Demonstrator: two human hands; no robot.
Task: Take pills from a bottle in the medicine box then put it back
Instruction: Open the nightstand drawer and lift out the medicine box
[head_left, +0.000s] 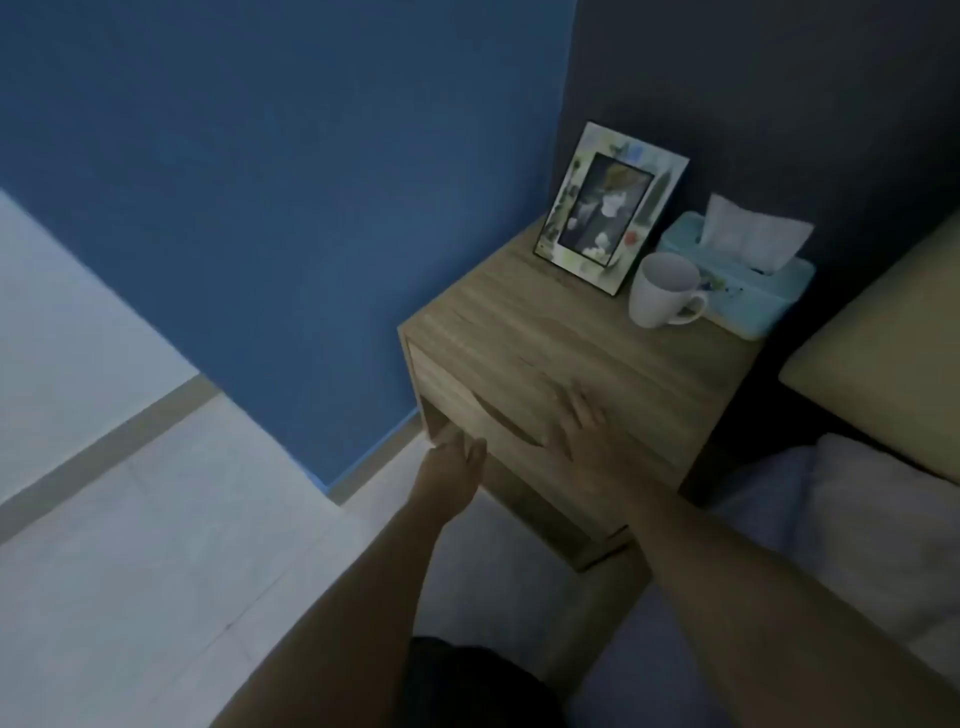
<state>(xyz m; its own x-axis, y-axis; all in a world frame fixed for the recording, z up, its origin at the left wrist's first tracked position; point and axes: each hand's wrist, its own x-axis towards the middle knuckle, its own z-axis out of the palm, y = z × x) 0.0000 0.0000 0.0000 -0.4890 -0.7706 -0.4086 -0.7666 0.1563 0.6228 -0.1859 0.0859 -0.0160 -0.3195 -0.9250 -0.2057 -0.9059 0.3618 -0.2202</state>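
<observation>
While the wooden nightstand (571, 332) fills the middle of the view, its drawer front (498, 415) faces near-left toward the person, long axis running left to right. Neither medicine box nor bottle shows; they probably lie behind that front, just beyond both hands. The right hand (582, 421) rests spread and flat on the drawer beside the curved pull slot (506, 422), nearer to it. The left hand (457, 457) sits at the drawer's lower left corner, fingers seemingly loosely curled, holding nothing

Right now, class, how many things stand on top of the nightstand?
3: a photo frame at the back, a mug in front of it, a tissue box right of the mug.
</observation>
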